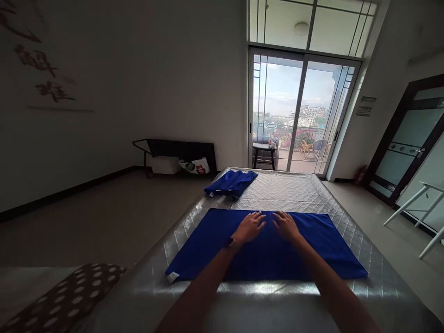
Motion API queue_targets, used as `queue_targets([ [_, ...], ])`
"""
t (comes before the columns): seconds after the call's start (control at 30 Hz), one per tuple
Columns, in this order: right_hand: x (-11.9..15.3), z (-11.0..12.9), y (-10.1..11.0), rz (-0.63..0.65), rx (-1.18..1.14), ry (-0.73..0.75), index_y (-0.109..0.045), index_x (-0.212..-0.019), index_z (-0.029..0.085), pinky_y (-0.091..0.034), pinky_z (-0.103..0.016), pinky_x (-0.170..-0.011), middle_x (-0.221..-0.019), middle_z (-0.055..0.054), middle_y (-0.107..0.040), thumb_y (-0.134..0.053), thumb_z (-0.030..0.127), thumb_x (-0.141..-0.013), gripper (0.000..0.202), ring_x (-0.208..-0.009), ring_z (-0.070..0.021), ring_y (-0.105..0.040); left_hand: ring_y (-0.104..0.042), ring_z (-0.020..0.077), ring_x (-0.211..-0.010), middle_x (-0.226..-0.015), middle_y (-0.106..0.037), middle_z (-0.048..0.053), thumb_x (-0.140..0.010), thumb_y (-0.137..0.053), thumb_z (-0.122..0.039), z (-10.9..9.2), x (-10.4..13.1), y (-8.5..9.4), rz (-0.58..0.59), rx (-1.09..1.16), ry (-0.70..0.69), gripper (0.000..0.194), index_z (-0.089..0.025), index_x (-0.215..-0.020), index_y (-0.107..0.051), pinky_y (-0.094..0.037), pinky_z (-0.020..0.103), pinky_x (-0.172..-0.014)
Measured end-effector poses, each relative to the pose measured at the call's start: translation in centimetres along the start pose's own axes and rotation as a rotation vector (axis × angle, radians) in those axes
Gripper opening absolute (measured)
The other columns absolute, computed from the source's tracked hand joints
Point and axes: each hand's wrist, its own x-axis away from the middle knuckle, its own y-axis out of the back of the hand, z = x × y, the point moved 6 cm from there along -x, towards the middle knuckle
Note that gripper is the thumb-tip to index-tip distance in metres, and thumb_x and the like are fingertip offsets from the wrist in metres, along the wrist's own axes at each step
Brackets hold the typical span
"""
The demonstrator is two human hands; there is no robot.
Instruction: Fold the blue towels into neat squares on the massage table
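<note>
A blue cloth [270,259] lies spread flat across the silvery quilted mattress [284,189], with a white tag at its near left corner. My left hand [249,226] rests on the cloth close to its far edge, fingers stretched out. Beside it, my right hand [286,224] lies on the same cloth, also with spread fingers. A small gap of blue fabric shows between the two hands. Farther off, at the mattress's far left corner, sits a second blue cloth [231,184], loosely folded and rumpled. Neither hand touches that one.
A dark bench [180,150] with a white box [165,165] and a bag [197,166] under it stands by the left wall. Polka-dot fabric [69,296] is at near left. White table legs [409,208] stand at right. Sliding glass doors [302,115] are behind the mattress.
</note>
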Motion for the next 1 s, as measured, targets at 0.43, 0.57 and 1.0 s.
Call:
queue_targets([
  [0.43, -1.1, -8.4, -2.4, 0.094, 0.09, -0.246, -0.034, -0.156, 0.032, -0.015, -0.05, -0.123, -0.165, -0.002, -0.029, -0.027, 0.047, -0.102, 0.056, -0.153, -0.0239, -0.021, -0.032, 0.037, -0.147, -0.156, -0.044, 0.016, -0.1, -0.039, -0.05, 14.5, 1.1, -0.1, 0.019, -0.173, 0.373, 0.056, -0.025, -0.149, -0.046, -0.024, 0.063, -0.116],
  [0.57, 1.0, -16.4, 0.1, 0.04, 0.165, -0.427, -0.036, -0.156, 0.028, -0.02, -0.053, -0.122, -0.164, -0.005, -0.032, -0.025, 0.044, -0.101, 0.058, -0.152, -0.0259, -0.024, -0.031, 0.0335, -0.149, -0.16, -0.038, 0.016, -0.098, -0.03, -0.053, 20.1, 3.9, 0.9, 0.019, -0.221, 0.552, 0.064, -0.023, -0.153, -0.041, -0.029, 0.056, -0.117],
  [1.0, 2.3, -22.1, 1.2, 0.026, 0.251, -0.631, -0.03, -0.158, 0.02, -0.023, -0.053, -0.121, -0.166, -0.009, -0.025, -0.02, 0.041, -0.1, 0.063, -0.152, -0.0267, -0.023, -0.016, 0.0303, -0.154, -0.167, -0.021, 0.01, -0.099, -0.021, -0.062, 19.1, 4.3, 1.8, 0.083, -0.216, 0.662, 0.073, -0.021, -0.159, -0.027, -0.015, 0.051, -0.124],
])
